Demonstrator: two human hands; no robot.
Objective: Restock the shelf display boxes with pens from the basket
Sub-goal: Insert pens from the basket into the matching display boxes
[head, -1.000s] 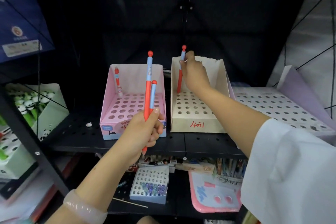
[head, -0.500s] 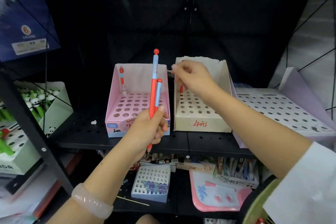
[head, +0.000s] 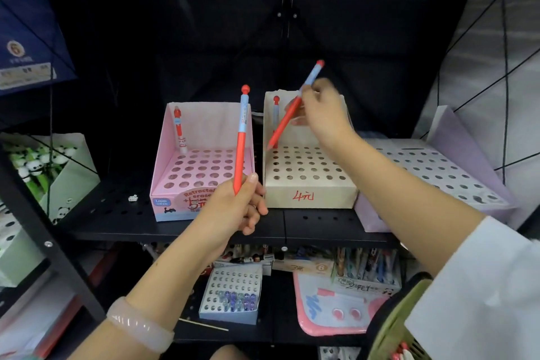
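- Risk of a missed hole: right hand (head: 323, 114) pinches a red pen (head: 292, 109) in a steep tilt, tip just above the back-left holes of the beige box (head: 309, 193); if it goes down tilted, the tip can slide on the cardboard
- It can also knock the standing pen (head: 275, 114) just beside it
- Left hand (head: 236, 207) grips one upright pen (head: 242, 140) low on the barrel in front of the pink box (head: 201, 166); such a low grip can let it tip over
- Basket (head: 388, 327) is at the lower right corner
- Half a second ago the left hand held two pens; now one is in the right hand, and one more stands in the beige box
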